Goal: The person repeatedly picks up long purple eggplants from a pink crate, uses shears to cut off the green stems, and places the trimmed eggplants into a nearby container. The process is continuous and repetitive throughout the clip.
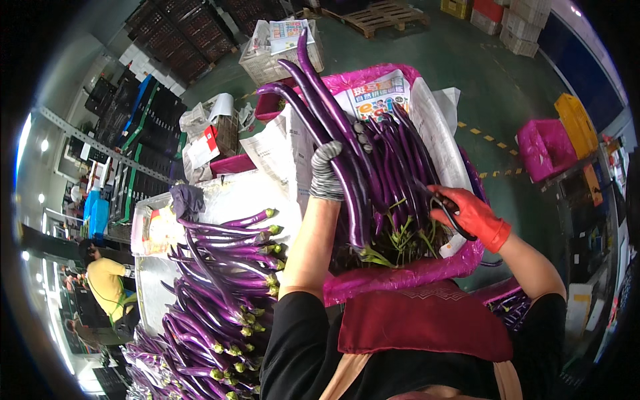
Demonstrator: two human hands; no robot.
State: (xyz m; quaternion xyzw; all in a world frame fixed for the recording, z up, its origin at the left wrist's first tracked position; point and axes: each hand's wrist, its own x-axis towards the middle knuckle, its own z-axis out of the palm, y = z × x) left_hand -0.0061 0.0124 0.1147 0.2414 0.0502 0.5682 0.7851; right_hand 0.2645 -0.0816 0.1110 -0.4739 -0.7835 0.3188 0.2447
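Observation:
My left hand (327, 170), in a grey striped knit glove, grips a few long purple eggplants (356, 205). Their curved tips point away from me, and a green stem end (375, 256) faces me. My right hand (470, 215), in a red rubber glove, holds black-handled scissors (452, 220); their blades are hard to make out against the vegetables. Both hands are over a crate lined with pink plastic (400, 280) and newspaper (377, 95). More eggplants (395, 165) lie side by side in it, with green stems (402, 237) towards me.
Left of the crate, trimmed eggplants (215, 300) are heaped on a white-topped table (240, 192) beside a dark cloth (187, 201). A person in yellow (106, 287) is at far left. Beyond stand a white crate (282, 60), a wooden pallet (382, 17) and a pink-lined crate (545, 150).

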